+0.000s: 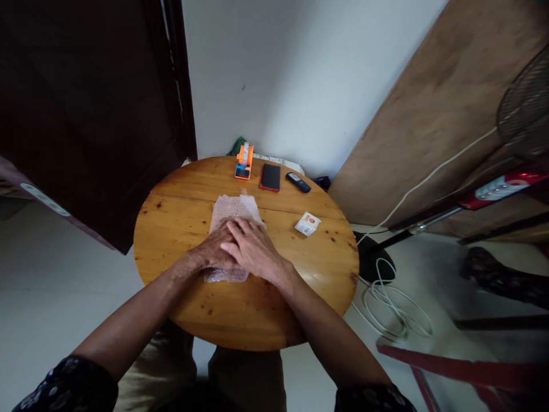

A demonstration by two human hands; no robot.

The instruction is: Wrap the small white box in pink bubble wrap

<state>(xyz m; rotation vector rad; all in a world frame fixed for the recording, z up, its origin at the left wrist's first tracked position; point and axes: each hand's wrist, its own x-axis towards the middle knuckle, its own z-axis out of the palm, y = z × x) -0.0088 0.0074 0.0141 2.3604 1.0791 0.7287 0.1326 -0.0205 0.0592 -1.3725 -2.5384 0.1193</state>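
A sheet of pinkish bubble wrap (226, 274) lies on the round wooden table (240, 320), with a whitish flap at its upper right. My left hand (217, 246) rests flat on the wrap, its fingers partly covered. Over its back lies my right hand (253, 246), fingers spread and pointing up and to the left. Whatever is inside or under the wrap is hidden.
At the table's far edge are an orange and blue tape dispenser (244, 162), a dark phone with red edges (270, 177) and a dark blue device (298, 182). A small white box (307, 224) lies right. A fan (525, 103) and cables (397, 312) are beyond.
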